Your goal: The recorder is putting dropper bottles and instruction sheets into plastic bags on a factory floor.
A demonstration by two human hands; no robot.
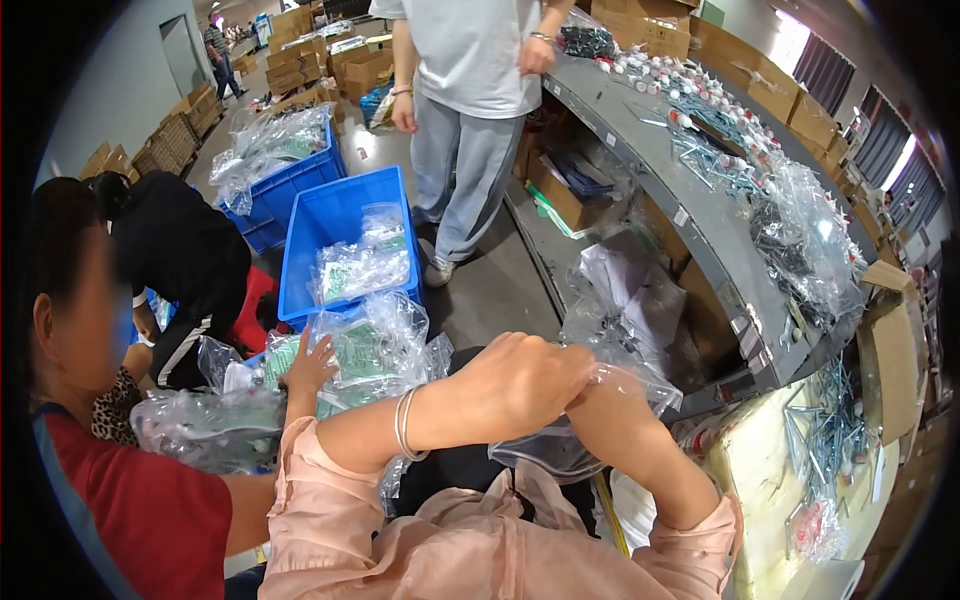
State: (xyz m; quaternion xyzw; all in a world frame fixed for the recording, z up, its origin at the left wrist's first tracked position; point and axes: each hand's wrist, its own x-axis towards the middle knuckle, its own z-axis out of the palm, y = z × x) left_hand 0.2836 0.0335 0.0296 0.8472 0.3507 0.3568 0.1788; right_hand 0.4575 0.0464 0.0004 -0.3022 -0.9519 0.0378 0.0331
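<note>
Close above your lap, your left hand (520, 385) and right hand (600, 400) both pinch a clear plastic bag (560, 440); grip its top edge evenly. Beyond the bag sits a blue crate (300, 250).

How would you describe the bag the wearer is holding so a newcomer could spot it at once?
Start from the long grey workbench curving down the right side. Just below its near end, both pink-sleeved forearms meet in the middle of the picture, the left hand over the right wrist. The clear plastic bag hangs there, gripped in the hands, while the other bags lie in blue crates.
</note>
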